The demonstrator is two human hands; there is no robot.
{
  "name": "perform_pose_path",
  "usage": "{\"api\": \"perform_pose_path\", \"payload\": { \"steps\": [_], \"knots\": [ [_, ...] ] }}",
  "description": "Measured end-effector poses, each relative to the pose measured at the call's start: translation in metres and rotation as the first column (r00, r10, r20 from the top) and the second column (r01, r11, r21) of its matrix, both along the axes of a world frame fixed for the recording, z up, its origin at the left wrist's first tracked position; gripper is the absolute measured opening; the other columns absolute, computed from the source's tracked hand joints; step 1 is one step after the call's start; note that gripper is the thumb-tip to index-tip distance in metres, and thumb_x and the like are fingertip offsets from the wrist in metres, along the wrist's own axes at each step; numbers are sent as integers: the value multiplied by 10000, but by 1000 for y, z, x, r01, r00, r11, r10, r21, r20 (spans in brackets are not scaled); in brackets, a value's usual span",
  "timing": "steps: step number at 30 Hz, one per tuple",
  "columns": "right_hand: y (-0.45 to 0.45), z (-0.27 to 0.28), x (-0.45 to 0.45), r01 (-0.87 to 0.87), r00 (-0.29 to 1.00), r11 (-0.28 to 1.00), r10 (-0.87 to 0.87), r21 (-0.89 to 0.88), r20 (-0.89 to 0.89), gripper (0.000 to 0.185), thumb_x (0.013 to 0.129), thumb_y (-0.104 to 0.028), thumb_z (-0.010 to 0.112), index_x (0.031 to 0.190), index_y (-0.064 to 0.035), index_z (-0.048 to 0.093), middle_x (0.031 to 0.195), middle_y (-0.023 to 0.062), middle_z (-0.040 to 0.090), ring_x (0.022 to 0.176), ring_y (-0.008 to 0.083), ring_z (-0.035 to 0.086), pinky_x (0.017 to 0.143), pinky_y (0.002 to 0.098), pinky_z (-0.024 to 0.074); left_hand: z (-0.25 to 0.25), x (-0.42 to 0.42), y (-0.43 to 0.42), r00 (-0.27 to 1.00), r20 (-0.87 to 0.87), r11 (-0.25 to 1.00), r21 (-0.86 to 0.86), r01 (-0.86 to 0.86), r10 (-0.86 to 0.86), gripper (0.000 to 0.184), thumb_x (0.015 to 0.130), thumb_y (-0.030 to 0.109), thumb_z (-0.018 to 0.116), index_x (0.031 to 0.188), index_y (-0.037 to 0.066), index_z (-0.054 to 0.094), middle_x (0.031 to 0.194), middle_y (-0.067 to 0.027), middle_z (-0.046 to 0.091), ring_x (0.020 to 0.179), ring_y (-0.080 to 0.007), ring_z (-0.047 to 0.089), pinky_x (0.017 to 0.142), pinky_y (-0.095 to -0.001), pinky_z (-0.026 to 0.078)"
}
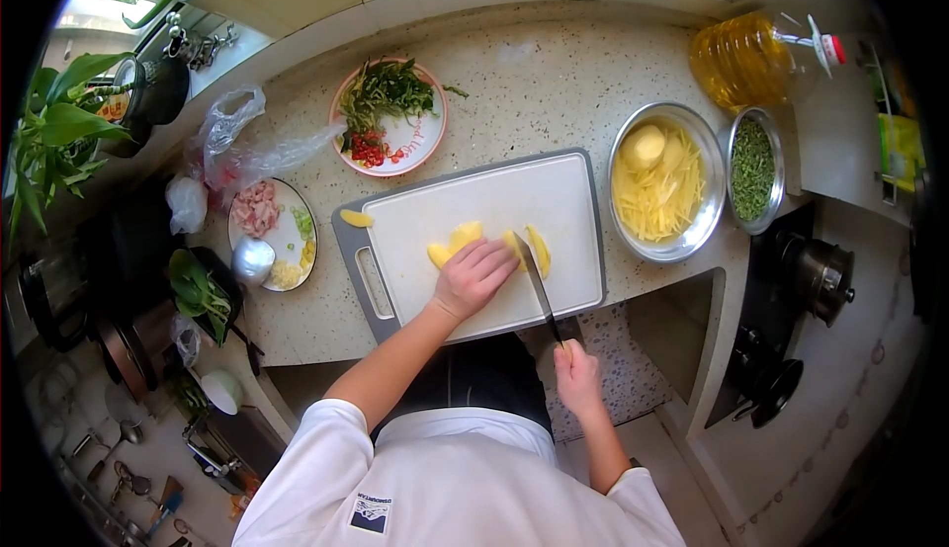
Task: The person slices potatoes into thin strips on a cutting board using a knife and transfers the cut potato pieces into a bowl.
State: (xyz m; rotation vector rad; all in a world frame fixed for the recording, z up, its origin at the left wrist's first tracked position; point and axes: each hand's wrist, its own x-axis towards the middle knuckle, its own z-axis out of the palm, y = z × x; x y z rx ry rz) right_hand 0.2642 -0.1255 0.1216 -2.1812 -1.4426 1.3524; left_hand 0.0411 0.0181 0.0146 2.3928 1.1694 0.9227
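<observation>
A white cutting board [425,211] with a grey rim lies on the counter in front of me. My left hand [476,276] presses down on pale yellow potato slices [465,237], its fingers laid over them and partly hiding them. My right hand [576,373] is closed around the handle of a kitchen knife [541,295]. The blade's tip end rests at the potato just right of my left fingertips. Cut potato pieces [539,251] lie to the right of the blade. One separate slice [357,218] sits at the board's upper left corner.
Right of the board stand a metal bowl [620,213] of potato shreds and a bowl of chopped greens [753,167]. An oil jug [736,58] is behind them. Plates with herbs and red chili [420,137] and sliced meat [256,207] lie left and behind. Pots [816,275] are far right.
</observation>
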Motion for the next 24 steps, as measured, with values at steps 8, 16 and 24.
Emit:
{"api": "perform_pose_path", "payload": {
  "steps": [8,16,24],
  "knots": [
    [-1,1,2,-15,1000,1000,15,11,0,317,1055,-330,596,955,-29,595,781,257,650,766,506,650,624,555,489,-4,1,-1,1000,9,1000,2,-7,7,195,838,122,785,1028,85,760,1072,-40,761,1063,-213,734,933,-387,593],
    [6,6,-2,-24,999,1000,24,-5,25,309,1054,-317,598,945,-28,581,777,262,644,773,508,648,627,557,485,-1,1,0,1000,7,1000,2,-8,8,181,843,124,783,1017,81,759,1073,-42,763,1069,-211,736,930,-380,594],
    [23,-1,-11,-33,993,996,41,-84,107,320,1057,-355,583,964,-49,590,797,257,673,796,514,658,656,572,501,-2,2,0,1000,22,1000,-12,-14,14,171,842,123,781,1007,85,757,1063,-41,763,1063,-213,737,924,-378,597]
  ]
}}
